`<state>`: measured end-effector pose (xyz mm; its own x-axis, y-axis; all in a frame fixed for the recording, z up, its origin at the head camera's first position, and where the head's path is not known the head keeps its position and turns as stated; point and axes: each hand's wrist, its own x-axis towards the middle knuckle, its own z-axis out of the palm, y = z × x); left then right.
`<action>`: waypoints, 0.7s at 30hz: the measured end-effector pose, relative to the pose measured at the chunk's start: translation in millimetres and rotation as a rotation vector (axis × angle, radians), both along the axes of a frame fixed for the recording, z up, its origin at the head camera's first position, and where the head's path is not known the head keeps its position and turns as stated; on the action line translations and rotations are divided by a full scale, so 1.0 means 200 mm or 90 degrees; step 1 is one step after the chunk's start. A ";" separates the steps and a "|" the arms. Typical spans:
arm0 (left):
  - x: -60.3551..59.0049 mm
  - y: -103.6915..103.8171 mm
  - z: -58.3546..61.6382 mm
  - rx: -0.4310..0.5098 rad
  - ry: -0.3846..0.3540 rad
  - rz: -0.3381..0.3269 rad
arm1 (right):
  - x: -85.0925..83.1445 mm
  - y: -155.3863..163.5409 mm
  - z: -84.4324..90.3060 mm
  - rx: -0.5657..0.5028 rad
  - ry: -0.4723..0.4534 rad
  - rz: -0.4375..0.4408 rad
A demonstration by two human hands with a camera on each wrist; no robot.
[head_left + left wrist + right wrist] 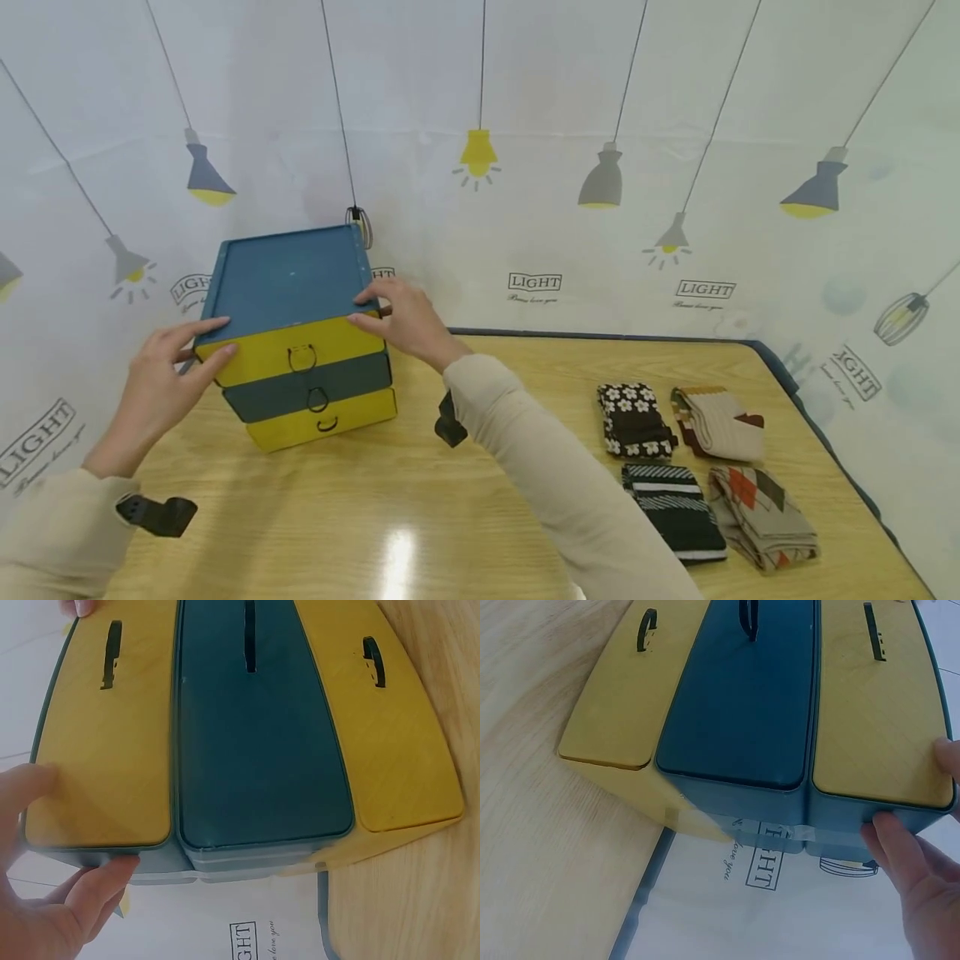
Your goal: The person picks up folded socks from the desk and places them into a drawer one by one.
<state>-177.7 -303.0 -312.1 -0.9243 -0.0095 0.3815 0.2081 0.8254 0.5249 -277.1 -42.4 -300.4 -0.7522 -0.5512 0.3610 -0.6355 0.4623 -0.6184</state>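
A small three-drawer chest (288,283) stands at the back left of the wooden table (420,508), with a blue top, a yellow top drawer, a dark teal middle drawer and a yellow bottom drawer, each with a black ring handle. All drawers look shut. My left hand (168,371) grips the chest's upper left front corner. In the left wrist view the left hand (52,907) has its thumb on the top drawer's front and its fingers on the side of the chest (262,750). My right hand (405,321) grips the upper right corner. In the right wrist view the right hand (919,881) holds the edge of the chest (742,697) the same way.
Several folded sock pairs lie at the table's right: floral brown (633,419), cream (720,423), black striped (675,508) and argyle (761,517). A white lamp-print curtain (570,167) closes off the back and sides. Bare tabletop spans the middle and front.
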 end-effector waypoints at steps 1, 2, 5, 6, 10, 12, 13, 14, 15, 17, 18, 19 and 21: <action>0.00 0.00 0.00 0.002 0.000 0.003 | 0.00 0.00 0.00 -0.001 0.001 0.001; 0.00 0.00 -0.01 0.007 0.002 0.002 | 0.01 0.00 0.00 -0.002 0.002 0.002; 0.01 0.01 -0.01 0.016 0.013 -0.003 | 0.02 0.02 -0.01 -0.004 0.003 0.008; 0.01 0.02 -0.01 0.019 0.014 -0.006 | 0.03 0.03 -0.01 -0.007 -0.001 0.011; 0.01 0.06 -0.01 0.026 0.021 -0.025 | 0.04 0.09 -0.01 -0.014 -0.009 0.022; 0.01 0.08 -0.01 0.031 0.017 -0.035 | 0.04 0.13 -0.01 -0.016 -0.011 0.027; 0.01 0.10 -0.01 0.033 0.015 -0.041 | 0.05 0.15 -0.01 -0.017 -0.012 0.028; 0.01 0.11 -0.01 0.037 0.012 -0.047 | 0.05 0.18 -0.01 -0.018 -0.011 0.027; 0.01 0.13 -0.02 0.040 0.009 -0.053 | 0.05 0.20 -0.01 -0.017 -0.009 0.026; 0.00 0.17 -0.01 0.046 0.004 -0.067 | 0.06 0.26 -0.01 -0.016 0.003 0.021; 0.00 0.19 -0.01 0.048 0.003 -0.073 | 0.07 0.28 -0.01 -0.016 0.008 0.017; 0.00 0.20 -0.01 0.053 0.001 -0.081 | 0.07 0.31 -0.01 -0.016 0.016 0.012; -0.01 0.24 -0.01 0.061 -0.001 -0.097 | 0.08 0.36 -0.02 -0.016 0.029 0.005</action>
